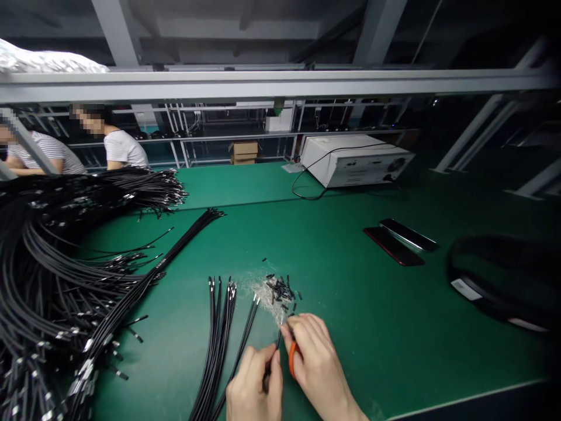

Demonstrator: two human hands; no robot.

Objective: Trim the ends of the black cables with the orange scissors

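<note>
My left hand [254, 383] is closed, pinching a thin black cable [279, 339] near its upper end. Right beside it, my right hand [318, 359] curls around a tool with an orange handle [292, 359]; its working end is hidden by my fingers. The fingertips of this hand meet the cable's end. Just beyond lie a pile of short black cut pieces [280, 288] and a tangle of clear thin strands [267, 298]. Left of my hands, a bundle of black cables [221, 345] with silvery tips lies on the green table [324, 251], with a few loose cables [249, 327] alongside.
A large heap of black cables [39, 245] covers the left side. Two dark phone-like slabs [397, 242] and a black rounded object [495, 283] lie to the right. At the back stands a white instrument box [355, 161] with a cord. Two people sit beyond at far left.
</note>
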